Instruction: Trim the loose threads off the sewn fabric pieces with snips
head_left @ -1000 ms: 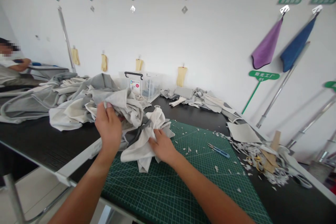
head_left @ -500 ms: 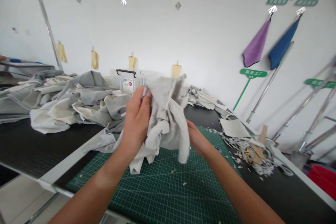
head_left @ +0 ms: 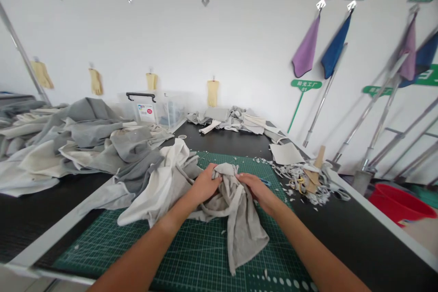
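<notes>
A crumpled grey cloth (head_left: 244,232) is gripped between both hands over the green cutting mat (head_left: 191,255), its loose end draping down onto the mat. My left hand (head_left: 207,183) is closed on the cloth's bunched upper part from the left. From the right, my right hand (head_left: 255,187) pinches the same bunch, fingers partly hidden by the fabric. Just left of my left hand, a white and grey cloth (head_left: 160,187) lies across the mat's edge. A blue-handled tool (head_left: 265,182) shows partly behind my right hand.
A big heap of grey and cream cloths (head_left: 92,132) covers the left table. Behind it stands a clear plastic box (head_left: 174,112). Folded cloth pieces (head_left: 226,118) lie at the back. Fabric scraps (head_left: 315,187) pile up at right, near a red bucket (head_left: 397,203) below.
Both hands have lowered the grey cloth from above the mat nearly down to it, and its loose end now spreads toward me. The view has turned to the right.
</notes>
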`<act>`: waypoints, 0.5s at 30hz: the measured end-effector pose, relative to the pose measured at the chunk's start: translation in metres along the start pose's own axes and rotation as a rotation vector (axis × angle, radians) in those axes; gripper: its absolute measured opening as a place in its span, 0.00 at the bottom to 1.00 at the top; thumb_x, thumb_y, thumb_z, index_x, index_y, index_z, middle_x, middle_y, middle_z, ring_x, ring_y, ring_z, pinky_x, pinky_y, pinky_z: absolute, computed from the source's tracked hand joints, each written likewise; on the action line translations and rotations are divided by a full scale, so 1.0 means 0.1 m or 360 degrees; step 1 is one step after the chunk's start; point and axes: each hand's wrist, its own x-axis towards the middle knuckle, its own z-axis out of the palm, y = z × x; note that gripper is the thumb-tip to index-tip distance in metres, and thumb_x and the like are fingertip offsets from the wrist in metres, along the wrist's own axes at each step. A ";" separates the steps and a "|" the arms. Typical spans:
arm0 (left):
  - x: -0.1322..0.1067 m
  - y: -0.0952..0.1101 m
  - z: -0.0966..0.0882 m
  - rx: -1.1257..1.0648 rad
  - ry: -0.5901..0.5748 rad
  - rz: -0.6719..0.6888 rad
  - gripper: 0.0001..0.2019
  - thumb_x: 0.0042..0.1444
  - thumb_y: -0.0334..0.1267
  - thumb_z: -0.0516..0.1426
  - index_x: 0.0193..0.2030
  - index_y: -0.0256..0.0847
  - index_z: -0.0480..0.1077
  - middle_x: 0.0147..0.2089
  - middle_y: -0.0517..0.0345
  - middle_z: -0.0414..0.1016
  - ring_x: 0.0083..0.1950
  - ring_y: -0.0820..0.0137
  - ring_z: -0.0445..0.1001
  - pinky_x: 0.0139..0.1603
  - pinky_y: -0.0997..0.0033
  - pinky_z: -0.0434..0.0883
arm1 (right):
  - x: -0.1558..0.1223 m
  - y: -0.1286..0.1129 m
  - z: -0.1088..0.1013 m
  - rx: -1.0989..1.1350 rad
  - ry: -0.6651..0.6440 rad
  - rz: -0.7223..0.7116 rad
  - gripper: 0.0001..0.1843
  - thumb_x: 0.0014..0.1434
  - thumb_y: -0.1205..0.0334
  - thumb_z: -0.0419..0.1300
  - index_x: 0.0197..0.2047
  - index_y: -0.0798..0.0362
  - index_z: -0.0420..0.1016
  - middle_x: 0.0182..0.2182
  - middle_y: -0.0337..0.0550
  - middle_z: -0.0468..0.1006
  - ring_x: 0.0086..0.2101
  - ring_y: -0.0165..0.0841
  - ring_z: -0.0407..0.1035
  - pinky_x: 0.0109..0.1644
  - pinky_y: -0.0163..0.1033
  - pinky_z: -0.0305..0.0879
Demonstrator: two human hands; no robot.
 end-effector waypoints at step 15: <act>-0.03 0.02 -0.10 0.0382 0.0105 0.0196 0.17 0.69 0.47 0.45 0.38 0.41 0.68 0.37 0.55 0.76 0.40 0.64 0.75 0.44 0.67 0.68 | 0.06 -0.05 -0.21 -0.0113 0.0554 -0.0493 0.21 0.56 0.41 0.63 0.32 0.52 0.80 0.30 0.39 0.80 0.34 0.36 0.69 0.40 0.36 0.61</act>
